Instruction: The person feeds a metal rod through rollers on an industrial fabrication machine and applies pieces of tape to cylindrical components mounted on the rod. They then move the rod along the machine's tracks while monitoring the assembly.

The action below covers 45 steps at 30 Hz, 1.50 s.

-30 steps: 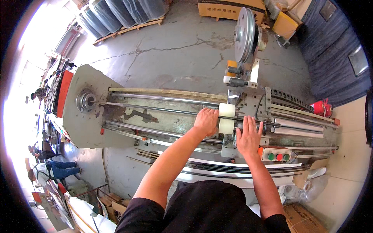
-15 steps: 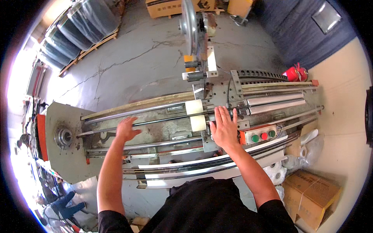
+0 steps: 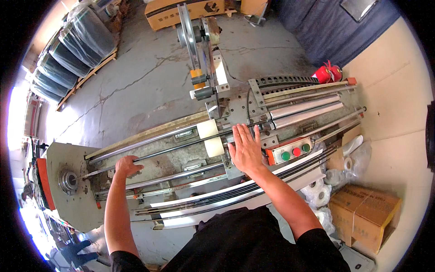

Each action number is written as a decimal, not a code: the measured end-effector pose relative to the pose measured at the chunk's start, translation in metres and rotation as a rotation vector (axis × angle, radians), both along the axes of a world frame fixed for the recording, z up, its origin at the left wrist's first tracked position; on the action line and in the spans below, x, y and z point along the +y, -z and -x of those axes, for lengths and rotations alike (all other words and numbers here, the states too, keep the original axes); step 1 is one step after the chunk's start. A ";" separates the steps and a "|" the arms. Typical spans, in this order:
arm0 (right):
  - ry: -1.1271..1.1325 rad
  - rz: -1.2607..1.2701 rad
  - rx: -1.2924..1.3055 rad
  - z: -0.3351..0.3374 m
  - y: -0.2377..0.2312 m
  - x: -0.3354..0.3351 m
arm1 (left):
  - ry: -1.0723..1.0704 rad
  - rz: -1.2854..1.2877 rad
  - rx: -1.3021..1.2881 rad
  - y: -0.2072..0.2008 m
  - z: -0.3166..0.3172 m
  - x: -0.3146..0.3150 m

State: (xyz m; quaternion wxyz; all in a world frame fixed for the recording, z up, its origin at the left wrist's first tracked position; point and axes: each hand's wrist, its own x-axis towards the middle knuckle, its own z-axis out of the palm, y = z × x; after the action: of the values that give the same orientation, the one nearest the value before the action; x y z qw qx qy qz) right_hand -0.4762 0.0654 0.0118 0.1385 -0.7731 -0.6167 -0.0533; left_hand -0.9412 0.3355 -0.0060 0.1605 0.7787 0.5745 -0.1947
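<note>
A long thin dark metal rod [image 3: 174, 148] runs along the machine, from the round chuck [image 3: 68, 181] on the headstock at the left to the carriage. My left hand [image 3: 129, 166] is closed over the rod not far from the chuck, its thumb toward me. Flat and with fingers stretched out, my right hand [image 3: 247, 147] lies over the rod at the carriage plate [image 3: 235, 117]; its palm side is hidden. Just left of that hand, a pair of cream-white rollers [image 3: 211, 138] sits at the rod, which passes across them.
A control box [image 3: 290, 152] with green and red buttons stands right of my right hand. Several dark rods [image 3: 213, 198] lie on a white sheet before me. Behind the carriage stands a wheel [image 3: 189, 36]. A cardboard box [image 3: 364, 213] and wrapped rolls [image 3: 317, 192] sit at right.
My left hand has moved left along the rod and closed on it. My right hand stays flat at the carriage. The whole view has shifted and tilted.
</note>
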 end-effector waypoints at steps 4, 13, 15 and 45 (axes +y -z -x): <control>0.000 0.005 -0.018 -0.002 0.000 0.001 | 0.058 -0.026 -0.064 -0.007 -0.053 -0.023; -0.051 -0.032 0.014 -0.006 0.001 0.001 | 0.153 -0.078 -0.162 -0.008 -0.157 -0.064; -0.066 -0.039 0.015 -0.007 0.001 0.001 | 0.167 -0.083 -0.182 -0.010 -0.177 -0.073; -0.026 -0.012 0.023 -0.002 0.001 0.004 | 0.205 -0.260 -0.384 0.024 -0.059 -0.045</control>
State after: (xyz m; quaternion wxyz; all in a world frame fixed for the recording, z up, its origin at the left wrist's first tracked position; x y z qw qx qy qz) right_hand -0.4741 0.0695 0.0106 0.1511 -0.7646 -0.6248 -0.0461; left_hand -0.8817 0.2900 -0.0301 0.1446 0.8696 0.4718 0.0169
